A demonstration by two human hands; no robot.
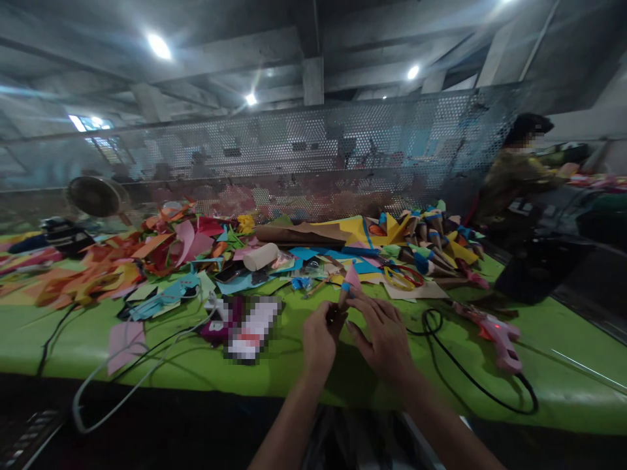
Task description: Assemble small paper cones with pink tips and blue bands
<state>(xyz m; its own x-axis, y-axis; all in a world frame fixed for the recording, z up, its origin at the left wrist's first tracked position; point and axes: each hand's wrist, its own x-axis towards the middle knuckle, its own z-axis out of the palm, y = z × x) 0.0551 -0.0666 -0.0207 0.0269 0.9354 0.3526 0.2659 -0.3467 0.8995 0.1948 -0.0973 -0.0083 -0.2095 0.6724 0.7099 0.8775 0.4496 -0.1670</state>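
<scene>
Between my hands, above the green table [294,372], is a small paper craft piece with a pink pointed tip [353,277], a blue band and a brown lower part. My left hand [319,336] has its fingers curled round the lower part. From the other side, the fingertips of my right hand [385,333] press on the piece, and its thumb points toward the left hand. My fingers hide the bottom of the piece. To the right lies a pink glue gun [499,336] with a small red light and a black cord.
Left of my hands are a pixelated rectangular item [255,329] and a purple power strip [213,331] with cables. Scissors [409,277], a paper roll [261,256] and coloured paper scraps [166,245] lie behind. Similar craft pieces [434,238] are heaped back right. A person [514,173] stands beyond.
</scene>
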